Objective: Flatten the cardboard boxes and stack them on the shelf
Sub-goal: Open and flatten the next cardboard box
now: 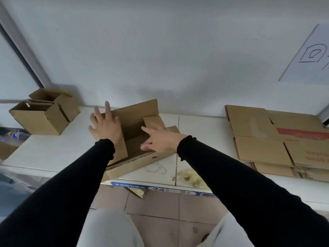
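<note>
An open brown cardboard box (137,113) lies tilted in the middle of the white shelf (62,148), its flaps spread. My left hand (105,125) is at the box's left flap with straight, spread fingers. My right hand (158,138) is flat over the box's right side, fingers straight and pointing into the opening. On the right of the shelf lies a stack of flattened boxes (277,139), one with red print. Two open upright boxes (42,114) stand at the shelf's left end.
A white wall rises right behind the shelf, with a paper sheet (311,54) taped at the upper right. Yellowish stains (188,175) mark the shelf's front edge above a blue label strip (160,189). Tiled floor and my light trousers are below.
</note>
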A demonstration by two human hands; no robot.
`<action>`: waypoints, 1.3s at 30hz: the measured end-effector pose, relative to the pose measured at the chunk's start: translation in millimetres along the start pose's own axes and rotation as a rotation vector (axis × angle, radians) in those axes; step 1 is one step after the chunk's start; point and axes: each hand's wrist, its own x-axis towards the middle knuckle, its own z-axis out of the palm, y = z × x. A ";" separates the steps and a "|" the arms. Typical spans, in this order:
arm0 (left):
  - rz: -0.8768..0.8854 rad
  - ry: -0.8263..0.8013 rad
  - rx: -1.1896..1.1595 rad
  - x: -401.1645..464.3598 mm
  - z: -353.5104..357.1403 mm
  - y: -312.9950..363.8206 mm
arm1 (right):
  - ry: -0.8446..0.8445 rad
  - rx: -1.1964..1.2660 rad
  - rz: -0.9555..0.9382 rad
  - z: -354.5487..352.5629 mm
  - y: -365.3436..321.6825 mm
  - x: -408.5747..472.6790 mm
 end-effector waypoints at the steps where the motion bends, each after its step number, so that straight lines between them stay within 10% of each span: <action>1: 0.013 -0.029 0.012 -6.2 2.3 -0.4 | -0.002 0.020 0.039 3.6 3.3 -1.3; 10: 0.097 -0.343 -0.421 -6.3 -34.9 -15.5 | 0.495 0.271 0.243 16.8 10.7 -28.0; 17: -0.418 -0.626 -0.714 -16.3 -78.6 -42.3 | 0.570 1.355 0.344 -3.7 26.2 -46.2; 23: 0.043 -0.477 -0.721 -23.1 -149.9 -10.5 | 0.817 1.551 0.222 -37.5 35.8 -71.9; 29: 0.632 -0.190 -0.225 -44.6 -174.9 20.6 | 0.929 1.677 0.129 -57.1 44.4 -92.9; 39: 0.801 -0.308 0.254 -74.9 -57.3 -29.4 | 1.034 1.640 0.489 29.9 80.1 -46.0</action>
